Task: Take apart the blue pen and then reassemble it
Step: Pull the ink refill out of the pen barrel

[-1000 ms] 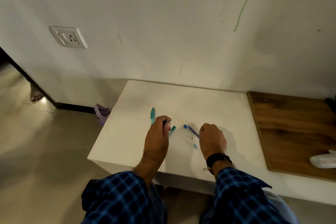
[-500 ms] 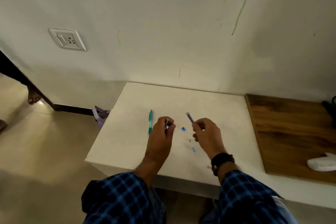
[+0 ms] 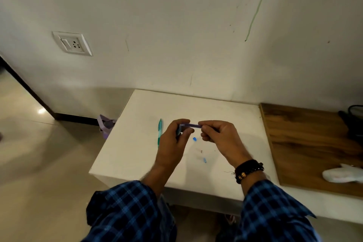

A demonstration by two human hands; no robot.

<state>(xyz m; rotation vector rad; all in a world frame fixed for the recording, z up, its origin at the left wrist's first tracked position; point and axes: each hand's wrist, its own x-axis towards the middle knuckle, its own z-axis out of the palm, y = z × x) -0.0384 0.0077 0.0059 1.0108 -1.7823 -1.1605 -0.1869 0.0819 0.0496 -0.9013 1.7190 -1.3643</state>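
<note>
Head camera, looking down: two hands in blue checked sleeves were raised just above a white table. The blue pen lay level between them, off the table. The left hand had its fingers curled round the pen's left end, thumb on the near side. The right hand pinched the right end between thumb and bent fingers; the other fingers were curled into the palm. A dark bracelet sat on the right wrist.

On the table below the hands lay a small blue cap, a tiny thin part too small to identify, and another small blue bit. A green pen lay just left of the left hand.

A wooden top adjoined the table on the right, with something white on it. A wall socket was at upper left.
</note>
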